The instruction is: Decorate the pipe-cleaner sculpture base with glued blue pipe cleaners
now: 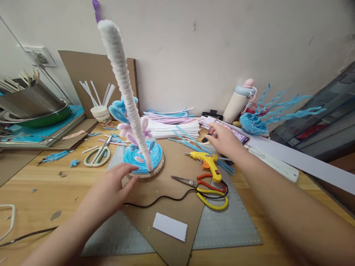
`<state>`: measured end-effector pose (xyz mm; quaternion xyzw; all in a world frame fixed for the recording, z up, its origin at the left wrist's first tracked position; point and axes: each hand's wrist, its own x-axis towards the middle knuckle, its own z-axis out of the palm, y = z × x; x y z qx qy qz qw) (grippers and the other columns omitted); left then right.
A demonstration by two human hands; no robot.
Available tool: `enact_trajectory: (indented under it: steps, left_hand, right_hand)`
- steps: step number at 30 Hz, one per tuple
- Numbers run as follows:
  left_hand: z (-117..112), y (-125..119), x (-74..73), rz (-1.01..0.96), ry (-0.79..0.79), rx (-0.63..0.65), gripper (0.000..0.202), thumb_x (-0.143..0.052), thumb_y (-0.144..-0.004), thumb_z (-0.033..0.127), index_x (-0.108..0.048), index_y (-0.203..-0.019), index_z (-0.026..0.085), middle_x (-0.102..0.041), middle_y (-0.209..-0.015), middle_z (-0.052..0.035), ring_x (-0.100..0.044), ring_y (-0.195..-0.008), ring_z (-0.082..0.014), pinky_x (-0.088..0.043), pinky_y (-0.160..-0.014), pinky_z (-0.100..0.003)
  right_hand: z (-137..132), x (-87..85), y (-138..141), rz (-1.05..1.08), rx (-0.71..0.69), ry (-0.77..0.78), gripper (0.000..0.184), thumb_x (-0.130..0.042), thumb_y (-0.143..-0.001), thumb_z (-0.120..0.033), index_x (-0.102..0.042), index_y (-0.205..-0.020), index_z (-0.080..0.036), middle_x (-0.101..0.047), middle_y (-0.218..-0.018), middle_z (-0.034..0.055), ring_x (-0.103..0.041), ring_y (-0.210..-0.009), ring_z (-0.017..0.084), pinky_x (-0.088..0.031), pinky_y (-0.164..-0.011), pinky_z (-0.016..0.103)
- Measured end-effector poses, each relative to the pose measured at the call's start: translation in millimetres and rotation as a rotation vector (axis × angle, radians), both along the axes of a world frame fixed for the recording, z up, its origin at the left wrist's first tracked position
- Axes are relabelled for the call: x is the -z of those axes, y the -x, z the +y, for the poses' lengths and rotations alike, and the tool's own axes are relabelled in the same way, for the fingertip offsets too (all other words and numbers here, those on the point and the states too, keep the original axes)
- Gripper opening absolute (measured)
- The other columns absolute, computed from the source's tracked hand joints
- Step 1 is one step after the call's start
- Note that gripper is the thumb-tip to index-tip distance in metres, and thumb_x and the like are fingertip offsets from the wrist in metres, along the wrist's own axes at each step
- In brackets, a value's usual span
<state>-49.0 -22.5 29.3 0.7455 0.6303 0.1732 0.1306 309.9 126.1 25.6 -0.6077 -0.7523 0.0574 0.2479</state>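
A tall white fuzzy stalk (124,85) with a purple tip rises tilted from a round base (144,159) covered in blue pipe cleaner, with pink and blue flowers around it. My left hand (111,190) lies open beside the base, its fingertips touching the base's near edge. My right hand (224,140) reaches far right, fingers spread, over a phone (235,132) and the blue pipe cleaners, holding nothing that I can see. A yellow glue gun (209,162) lies just in front of that hand.
Red-and-yellow scissors (208,188) and a black cord lie on brown cardboard (172,207) over a grey mat. Green scissors (98,155), white pipe cleaners (172,129), paper cups (101,112), a bottle (240,98), a blue jellyfish craft (257,122) and a ruler (274,162) surround them.
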Motion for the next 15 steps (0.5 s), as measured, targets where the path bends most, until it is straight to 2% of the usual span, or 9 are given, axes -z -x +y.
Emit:
enact_trajectory:
  steps: [1, 3, 4, 7, 8, 9, 11, 14, 15]
  left_hand:
    - [7, 5, 0.7, 0.017, -0.028, -0.008, 0.037, -0.045, -0.088, 0.049, -0.064, -0.106, 0.023, -0.065, -0.113, -0.0075, -0.061, -0.103, -0.0268, -0.048, -0.09, -0.042]
    - [21, 12, 3.3, 0.046, -0.086, -0.013, 0.038, -0.044, -0.088, 0.047, -0.062, -0.109, 0.021, -0.062, -0.118, -0.0098, -0.057, -0.11, -0.0283, -0.044, -0.098, -0.044]
    - [29, 14, 4.9, 0.063, -0.097, -0.014, 0.038, -0.044, -0.088, 0.046, -0.062, -0.109, 0.02, -0.062, -0.118, -0.0108, -0.056, -0.111, -0.0289, -0.043, -0.099, -0.045]
    - [50, 15, 9.8, 0.111, -0.089, -0.032, 0.039, -0.046, -0.084, 0.043, -0.064, -0.107, 0.017, -0.062, -0.113, -0.0131, -0.056, -0.112, -0.0314, -0.044, -0.098, -0.045]
    - [56, 14, 11.3, 0.122, -0.079, -0.02, 0.038, -0.046, -0.083, 0.041, -0.065, -0.106, 0.017, -0.062, -0.113, -0.0133, -0.056, -0.112, -0.0317, -0.044, -0.097, -0.045]
    - [61, 13, 12.6, 0.125, -0.069, -0.002, 0.038, -0.046, -0.082, 0.039, -0.065, -0.107, 0.018, -0.062, -0.114, -0.0132, -0.056, -0.113, -0.0319, -0.045, -0.097, -0.045]
    - [72, 8, 15.3, 0.116, -0.056, 0.017, 0.039, -0.046, -0.08, 0.035, -0.064, -0.11, 0.018, -0.061, -0.119, -0.0134, -0.055, -0.115, -0.0324, -0.044, -0.098, -0.045]
    - [87, 2, 19.3, 0.099, -0.043, 0.014, 0.041, -0.046, -0.081, 0.035, -0.063, -0.114, 0.017, -0.059, -0.125, -0.0148, -0.053, -0.119, -0.0339, -0.043, -0.099, -0.047]
    - [91, 0, 20.2, 0.096, -0.036, 0.02, 0.041, -0.046, -0.082, 0.036, -0.062, -0.115, 0.018, -0.059, -0.126, -0.0149, -0.052, -0.12, -0.0341, -0.042, -0.1, -0.047]
  right_hand:
    - [4, 1.5, 13, -0.035, -0.055, 0.083, 0.032, -0.054, -0.085, -0.031, -0.064, -0.113, -0.021, -0.067, -0.1, 0.0083, -0.062, -0.084, 0.023, -0.045, -0.076, 0.033]
    - [15, 6.6, 35, -0.06, -0.066, 0.119, 0.022, -0.056, -0.083, -0.029, -0.069, -0.098, -0.02, -0.069, -0.098, 0.0093, -0.062, -0.088, 0.023, -0.044, -0.076, 0.032]
    - [21, 10.0, 43, -0.065, -0.055, 0.13, 0.018, -0.06, -0.08, -0.027, -0.07, -0.092, -0.019, -0.07, -0.097, 0.0106, -0.062, -0.09, 0.024, -0.043, -0.077, 0.032]
    - [39, 16.8, 56, -0.05, -0.022, 0.171, 0.002, -0.067, -0.07, -0.019, -0.068, -0.069, -0.017, -0.07, -0.078, 0.0101, -0.063, -0.08, 0.024, -0.043, -0.072, 0.031]
    - [43, 15.9, 57, -0.031, -0.013, 0.167, 0.006, -0.065, -0.071, -0.018, -0.065, -0.065, -0.017, -0.069, -0.073, 0.0092, -0.063, -0.077, 0.024, -0.043, -0.07, 0.031]
    - [47, 12.6, 57, -0.002, -0.003, 0.148, 0.01, -0.062, -0.074, -0.018, -0.063, -0.064, -0.017, -0.069, -0.072, 0.0087, -0.063, -0.076, 0.023, -0.043, -0.069, 0.031]
    - [50, -1.3, 56, 0.068, 0.018, 0.072, 0.014, -0.051, -0.084, -0.02, -0.062, -0.075, -0.017, -0.069, -0.079, 0.0085, -0.063, -0.079, 0.021, -0.044, -0.07, 0.03]
    - [47, -34.7, 49, 0.257, 0.021, -0.082, 0.022, -0.033, -0.095, -0.022, -0.053, -0.102, -0.018, -0.068, -0.09, 0.0064, -0.063, -0.076, 0.015, -0.046, -0.068, 0.027]
    - [43, -46.4, 46, 0.413, 0.008, -0.173, 0.02, -0.032, -0.096, -0.024, -0.049, -0.106, -0.018, -0.066, -0.086, 0.0051, -0.062, -0.068, 0.013, -0.046, -0.064, 0.027]
